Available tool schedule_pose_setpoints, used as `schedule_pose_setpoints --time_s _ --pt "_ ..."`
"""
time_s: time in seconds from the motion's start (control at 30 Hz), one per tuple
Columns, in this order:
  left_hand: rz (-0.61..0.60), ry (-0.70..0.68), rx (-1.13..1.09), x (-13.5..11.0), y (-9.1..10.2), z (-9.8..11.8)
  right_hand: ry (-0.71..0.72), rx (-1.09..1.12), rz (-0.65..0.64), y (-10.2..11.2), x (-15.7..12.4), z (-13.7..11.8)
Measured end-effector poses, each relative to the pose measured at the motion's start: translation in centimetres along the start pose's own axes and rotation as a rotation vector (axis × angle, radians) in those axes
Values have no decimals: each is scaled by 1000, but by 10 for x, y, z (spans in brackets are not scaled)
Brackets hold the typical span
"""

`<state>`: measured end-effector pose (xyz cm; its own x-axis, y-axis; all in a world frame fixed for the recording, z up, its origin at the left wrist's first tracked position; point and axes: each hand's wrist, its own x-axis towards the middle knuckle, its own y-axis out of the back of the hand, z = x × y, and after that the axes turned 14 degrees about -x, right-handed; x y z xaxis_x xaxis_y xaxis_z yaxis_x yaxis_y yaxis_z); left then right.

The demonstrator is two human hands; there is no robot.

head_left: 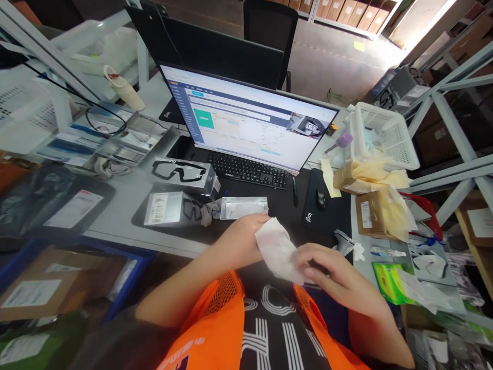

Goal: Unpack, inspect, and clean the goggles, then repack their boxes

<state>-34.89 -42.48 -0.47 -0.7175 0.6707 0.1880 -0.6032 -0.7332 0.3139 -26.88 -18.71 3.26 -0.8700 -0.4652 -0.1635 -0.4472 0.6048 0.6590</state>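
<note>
Tissue (275,244) between hands (248,234) (327,267) (desk edge (146,243) near)

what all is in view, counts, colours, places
Cloth: 1, white, lower centre
Open box: 1, silvery, mid-desk
Glasses boxes: 2, grey, left of open box
Screen: 1, mostly white, upper centre
Rear monitor: 1, black, behind screen
Keyboard: 1, black, before screen
Mouse: 1, black, right of keyboard
Baskets: at least 2, white, both sides
Cartons: several, brown, both sides
Pack: 1, green, lower right
Cup: 1, cream, left of screen
Chair: 1, black, behind screen
Other clutter: uncountable, mixed, around desk
Vest: 1, orange, worn
Left hand: 1, bare, at cloth
Right hand: 1, bare, gripping cloth
</note>
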Motion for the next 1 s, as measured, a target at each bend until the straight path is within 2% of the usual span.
schedule_pose_setpoints --time_s 0.17,0.27,0.4,0.53,0.73,0.83,1.0 --pt "-9 -173 184 5 -15 -4 -152 -58 155 -33 22 2" --pt "0 -227 252 6 -16 -8 -217 70 183 -45 28 10" --pt "-25 -198 222 6 -7 -6 -219 349 134 -40 18 25" --pt "-36 -169 183 7 0 0 -166 494 72 -30 6 35" --pt "-27 -157 162 7 -1 -3 -240 774 135 -32 3 43" --pt "26 -156 151 4 -1 -8 -327 886 243 -37 2 56" --pt "132 -207 138 -1 4 -14 -458 987 594 -38 -6 78"
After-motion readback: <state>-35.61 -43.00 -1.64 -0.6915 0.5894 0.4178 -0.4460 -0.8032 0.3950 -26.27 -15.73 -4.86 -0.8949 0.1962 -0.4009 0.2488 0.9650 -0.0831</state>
